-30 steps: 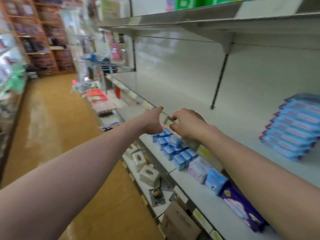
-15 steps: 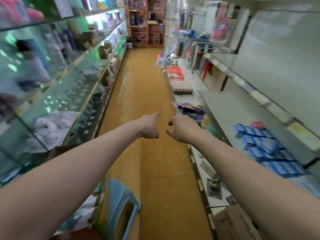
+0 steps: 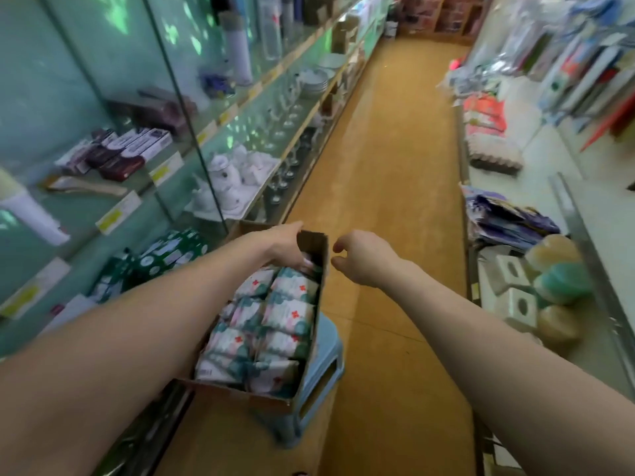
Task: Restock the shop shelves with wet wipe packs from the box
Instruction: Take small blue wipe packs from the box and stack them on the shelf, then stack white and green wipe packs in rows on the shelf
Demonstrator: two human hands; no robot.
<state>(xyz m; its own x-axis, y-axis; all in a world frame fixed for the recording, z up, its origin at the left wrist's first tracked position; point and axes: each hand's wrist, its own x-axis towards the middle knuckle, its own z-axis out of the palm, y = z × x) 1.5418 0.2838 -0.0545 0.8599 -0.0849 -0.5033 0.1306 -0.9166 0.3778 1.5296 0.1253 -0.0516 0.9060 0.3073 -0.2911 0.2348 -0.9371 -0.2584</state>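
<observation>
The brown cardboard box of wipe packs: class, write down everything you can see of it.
The open-topped brown cardboard box sits on a pale blue plastic stool. Rows of white-and-green wet wipe packs with red crosses fill it. The left hand reaches into its far end; the right hand hovers apart.

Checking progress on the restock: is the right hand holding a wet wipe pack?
No, the right hand hangs empty beside the box, fingers loosely curled; the left hand reaches into it.

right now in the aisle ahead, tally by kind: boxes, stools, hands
cardboard box: 1
blue stool: 1
hands: 2, left hand and right hand
total: 4
</observation>
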